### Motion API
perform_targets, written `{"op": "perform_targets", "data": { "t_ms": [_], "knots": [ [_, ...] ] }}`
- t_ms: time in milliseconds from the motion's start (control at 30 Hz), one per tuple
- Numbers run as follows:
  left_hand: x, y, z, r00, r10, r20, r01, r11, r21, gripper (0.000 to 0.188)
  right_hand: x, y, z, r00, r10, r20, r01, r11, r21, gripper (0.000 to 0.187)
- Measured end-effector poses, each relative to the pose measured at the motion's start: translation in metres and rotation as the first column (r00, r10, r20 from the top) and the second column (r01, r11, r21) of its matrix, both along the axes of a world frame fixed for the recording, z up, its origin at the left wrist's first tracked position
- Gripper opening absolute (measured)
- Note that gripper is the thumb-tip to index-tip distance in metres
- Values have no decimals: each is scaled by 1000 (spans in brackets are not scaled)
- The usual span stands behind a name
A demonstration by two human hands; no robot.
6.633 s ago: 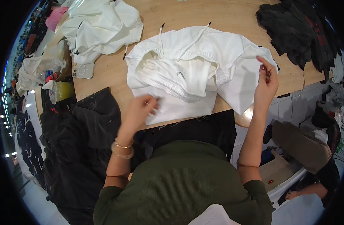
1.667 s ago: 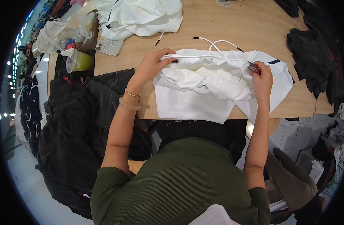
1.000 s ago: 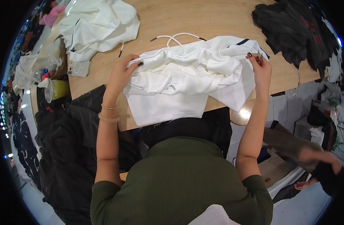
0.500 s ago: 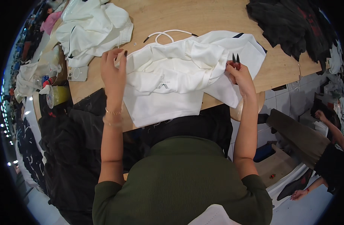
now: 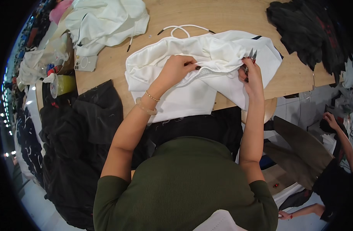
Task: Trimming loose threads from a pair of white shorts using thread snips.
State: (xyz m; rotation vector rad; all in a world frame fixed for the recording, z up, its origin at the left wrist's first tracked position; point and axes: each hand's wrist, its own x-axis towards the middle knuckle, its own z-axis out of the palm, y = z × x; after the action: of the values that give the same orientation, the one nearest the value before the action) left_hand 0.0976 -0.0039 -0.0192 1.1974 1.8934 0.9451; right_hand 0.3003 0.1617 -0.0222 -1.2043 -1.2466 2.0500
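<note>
A white drawstring garment [image 5: 180, 96] lies on the wooden table in front of me, its gathered waistband turned toward me. The white cord [image 5: 178, 27] with dark tips loops out at its far side. My left hand [image 5: 174, 73] pinches the near edge of the waistband around its middle. At the garment's right end, my right hand [image 5: 252, 77] is closed around small thread snips [image 5: 252, 54], blades pointing up and away from me. The fingers of that hand also touch the waistband's right end; whether they grip the cloth I cannot tell.
White garments [image 5: 107, 25] are heaped at the far left, with a phone [image 5: 86, 63] near them. Dark garments [image 5: 300, 30] lie far right. Black cloth [image 5: 76, 154] hangs on my left beside a yellow container [image 5: 63, 85]. Another person [image 5: 336, 184] works at the lower right.
My left hand has moved right from the garment's left end to the middle of its near edge. That edge is now folded up, hiding the inside print. The right hand keeps the snips.
</note>
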Motion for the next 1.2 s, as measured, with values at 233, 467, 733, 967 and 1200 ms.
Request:
{"op": "perform_targets", "data": {
  "t_ms": [233, 467, 733, 967, 1200],
  "knots": [
    [-7, 0, 1, 992, -8, 124, 11, 1000, -26, 15, 1, 0, 2, 1000, 0, 19, 0, 1000, -1, 13],
    [-55, -43, 53, 919, 89, 384, -166, 971, 173, 22, 1, 2, -1, 1000, -2, 21, 2, 1000, -12, 16],
    [-119, -149, 27, 701, 611, 367, -594, 786, -174, 28, 7, 7, -5, 998, -38, -50, 35, 998, -61, 15],
    [-80, -110, 26, 697, 487, 526, -490, 860, -146, 28, 7, 9, -3, 1000, 7, -5, -7, 999, -45, 15],
    [-67, -103, 36, 723, 345, 599, -287, 938, -194, 17, 27, 13, 1, 975, 94, -202, -162, 922, -352, 41]
  ]
}}
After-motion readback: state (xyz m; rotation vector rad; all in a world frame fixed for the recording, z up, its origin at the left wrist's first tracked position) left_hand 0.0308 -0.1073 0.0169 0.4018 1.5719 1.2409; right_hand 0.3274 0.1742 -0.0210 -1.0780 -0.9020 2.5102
